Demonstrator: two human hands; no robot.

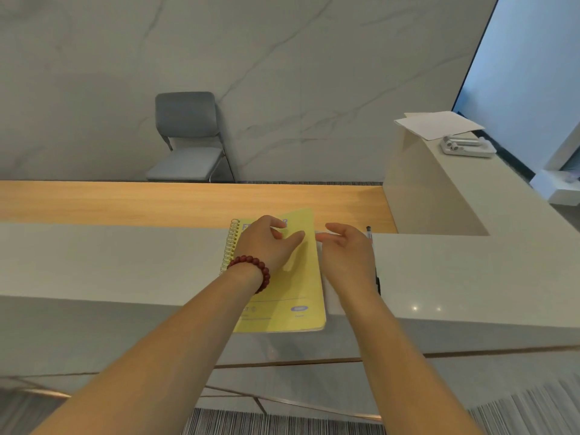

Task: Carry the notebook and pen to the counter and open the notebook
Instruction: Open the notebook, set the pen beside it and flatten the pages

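Carried over already: notebook (284, 296) and pen (369, 233) on counter (125, 262) (cover still shut), left hand (270, 246) flat on it, right hand (348, 255) open, empty.

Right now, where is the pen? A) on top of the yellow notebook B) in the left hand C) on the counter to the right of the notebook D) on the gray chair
C: the pen lies on the counter just beyond the right hand, right of the yellow notebook.

Yellow spiral notebook (290, 296) flat on the pale counter (125, 262), cover closed; pen (370, 237) just right
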